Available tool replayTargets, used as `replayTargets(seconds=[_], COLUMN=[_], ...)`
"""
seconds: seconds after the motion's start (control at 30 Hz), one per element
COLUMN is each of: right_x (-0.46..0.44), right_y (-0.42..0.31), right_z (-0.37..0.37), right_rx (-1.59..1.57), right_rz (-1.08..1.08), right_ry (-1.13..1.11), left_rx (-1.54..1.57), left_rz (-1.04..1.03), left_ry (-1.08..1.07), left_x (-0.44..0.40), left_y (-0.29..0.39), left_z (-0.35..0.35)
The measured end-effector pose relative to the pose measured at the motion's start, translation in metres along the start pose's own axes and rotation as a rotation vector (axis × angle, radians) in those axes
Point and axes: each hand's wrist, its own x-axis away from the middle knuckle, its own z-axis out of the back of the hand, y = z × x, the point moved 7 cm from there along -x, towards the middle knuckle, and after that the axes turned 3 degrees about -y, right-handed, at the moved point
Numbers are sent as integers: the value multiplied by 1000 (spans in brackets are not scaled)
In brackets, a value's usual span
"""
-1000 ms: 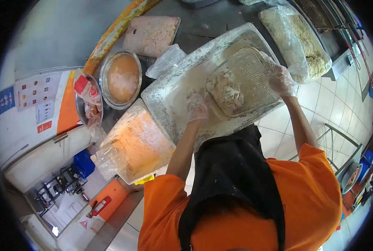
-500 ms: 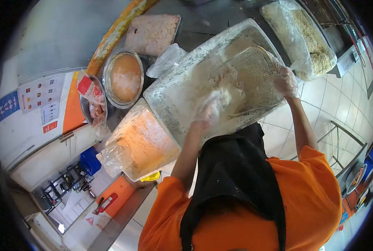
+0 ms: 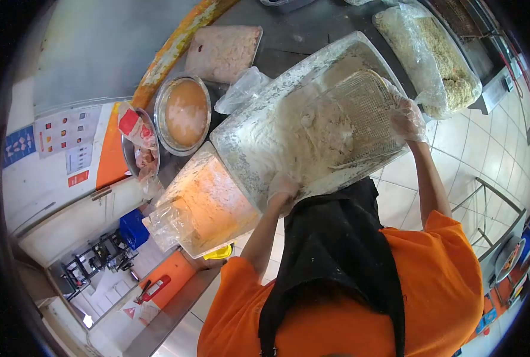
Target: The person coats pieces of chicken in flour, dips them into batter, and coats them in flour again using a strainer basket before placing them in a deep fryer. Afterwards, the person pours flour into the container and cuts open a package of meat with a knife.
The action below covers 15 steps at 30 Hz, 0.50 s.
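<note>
A large tub (image 3: 241, 122) dusted with white flour stands before me. Inside it, a wire mesh basket (image 3: 369, 107) lies tilted, with floury pieces (image 3: 330, 128) at its left side. My right hand (image 3: 406, 121), in a clear glove, is closed round the basket's right rim. My left hand (image 3: 284, 185), also gloved, is low in the tub near its front wall, among the flour; its fingers are blurred and partly hidden.
Left of the tub are a bowl of orange-brown liquid (image 3: 185, 113), a bowl with a red-marked bag (image 3: 138, 130) and a bin of orange powder (image 3: 211, 199). A tray of pale pieces (image 3: 224, 52) lies behind, bagged crumbs (image 3: 443, 65) at the right.
My left hand moved up over the floury pieces, then back down toward the tub's front wall. More flour now covers the pieces and the basket's left part. My right hand stays on the rim.
</note>
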Motion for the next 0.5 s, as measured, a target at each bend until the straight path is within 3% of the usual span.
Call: replayTargets(seconds=[0.07, 0.1, 0.13, 0.2, 0.27, 0.3, 0.37, 0.4, 0.43, 0.5], right_x=[-2, -3, -4, 1, -2, -15, -2, 2, 4, 4], right_y=[8, 17, 20, 2, 8, 48, 15, 0, -15, -9], right_z=[-3, -6, -7, 2, -2, -22, -7, 3, 7, 6], right_rx=[73, 98, 125, 20, -15, -14, 27, 51, -185, -84], right_rz=[-61, -92, -122, 15, 103, 106, 58, 37, 231, 133], right_ry=[-45, -64, -82, 32, 63, 31, 22, 32, 66, 11], left_rx=[17, 211, 475, 1070, 1085, 766, 278, 106, 16, 77], left_rz=[-173, -140, -125, -147, -46, 76, 108, 12, -32, -22], left_ry=[-73, -89, -29, 184, 398, 439, 583, 706, 743, 562], left_x=[-5, 8, -2, -42, -86, -101, -119, -131, -128, -91], left_y=[12, 35, 36, 14, -23, -37, -55, -55, -43, -6], left_z=[9, 52, 67, 67, 51, 48, 14, -12, -22, -14])
